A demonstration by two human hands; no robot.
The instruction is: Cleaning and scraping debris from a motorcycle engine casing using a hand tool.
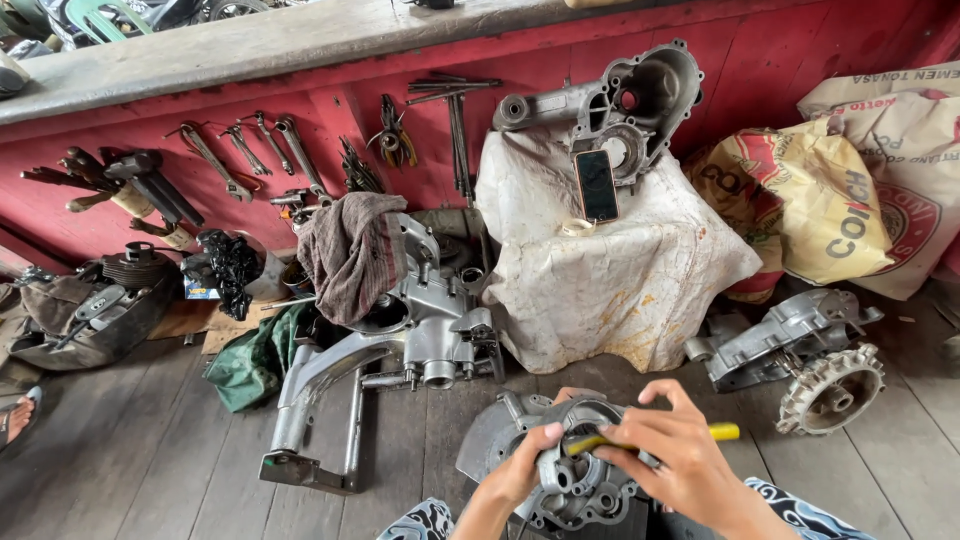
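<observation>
At the bottom centre, my left hand point(520, 470) grips the rim of a grey metal engine casing point(575, 480) that rests on my lap. Over the casing's upper right, my right hand point(670, 455) holds a yellow-handled tool point(722, 432). The handle end sticks out to the right and the tip points into the casing. My patterned trouser legs show at the lower frame edge.
A large engine block with swing arm point(400, 340) lies on the wooden floor, a brown rag point(350, 250) draped over it. A phone point(597, 185) leans on another casing point(630, 100) atop a cloth-covered block. Wrenches and pliers point(290, 150) hang on the red wall. A cog-wheel part point(830, 390) and sacks point(860, 200) sit right.
</observation>
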